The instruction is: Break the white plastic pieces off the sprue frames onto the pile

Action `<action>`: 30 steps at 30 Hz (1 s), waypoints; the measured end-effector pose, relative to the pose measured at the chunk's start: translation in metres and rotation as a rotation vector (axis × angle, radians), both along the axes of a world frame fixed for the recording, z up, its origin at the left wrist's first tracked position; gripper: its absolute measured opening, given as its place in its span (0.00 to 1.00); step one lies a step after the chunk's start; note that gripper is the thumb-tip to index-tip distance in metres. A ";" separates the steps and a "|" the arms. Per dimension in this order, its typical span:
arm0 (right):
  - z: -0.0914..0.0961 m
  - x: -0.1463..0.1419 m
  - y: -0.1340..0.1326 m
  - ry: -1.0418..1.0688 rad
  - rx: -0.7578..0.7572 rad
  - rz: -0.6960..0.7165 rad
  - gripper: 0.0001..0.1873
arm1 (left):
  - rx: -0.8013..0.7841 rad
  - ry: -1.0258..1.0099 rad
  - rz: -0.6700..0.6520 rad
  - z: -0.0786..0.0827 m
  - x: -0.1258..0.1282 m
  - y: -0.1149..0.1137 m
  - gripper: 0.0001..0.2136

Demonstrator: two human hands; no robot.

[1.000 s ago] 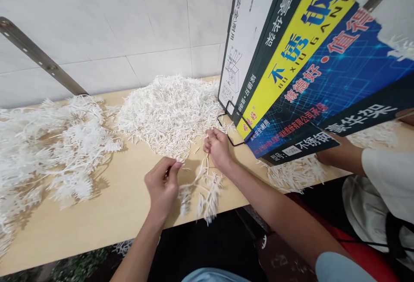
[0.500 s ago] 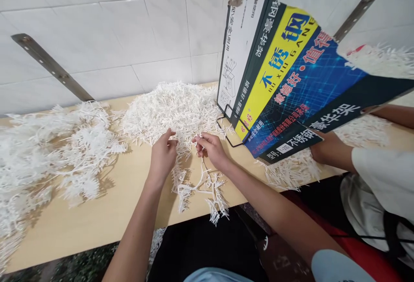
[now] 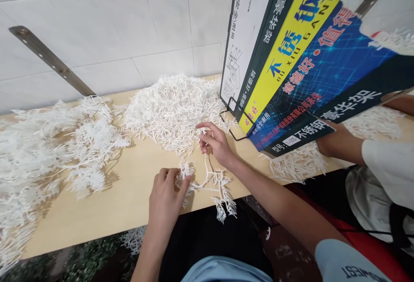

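My right hand is closed in a pinch on the upper end of a branched white plastic sprue. The sprue's stems hang down toward the table's front edge, with feathery white tufts at their ends. At the sprue's left tuft is my left hand, its thumb and bent fingers apart around the tuft; whether they press on it is hard to see. Beyond both hands lies a heap of small loose white plastic pieces.
Tangled white sprues cover the left of the wooden table. A printed cardboard panel stands at the right in a black wire stand. Behind it show a co-worker's arm and more white pieces. A metal bracket is on the tiled wall.
My left hand has moved down and nearer me, from beside the heap to the sprue's left tuft. My right hand keeps its pinch, its index finger now lifted more. The view has shifted slightly.
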State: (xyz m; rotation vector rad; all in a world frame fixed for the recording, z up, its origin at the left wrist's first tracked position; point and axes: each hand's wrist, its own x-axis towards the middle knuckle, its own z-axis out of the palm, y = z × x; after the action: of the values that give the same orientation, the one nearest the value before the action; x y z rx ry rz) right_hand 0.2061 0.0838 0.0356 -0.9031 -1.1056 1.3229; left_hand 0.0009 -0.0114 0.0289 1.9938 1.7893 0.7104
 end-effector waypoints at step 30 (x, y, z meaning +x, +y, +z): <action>0.019 0.004 -0.105 -0.629 0.045 0.233 0.23 | -0.380 -0.789 -0.252 -0.010 0.003 0.001 0.18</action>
State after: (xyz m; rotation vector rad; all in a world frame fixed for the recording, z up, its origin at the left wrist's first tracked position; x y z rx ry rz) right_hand 0.2104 -0.0216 0.0551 -1.2278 -1.7605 1.2186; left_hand 0.0034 -0.0108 0.0189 1.3685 1.0807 0.8389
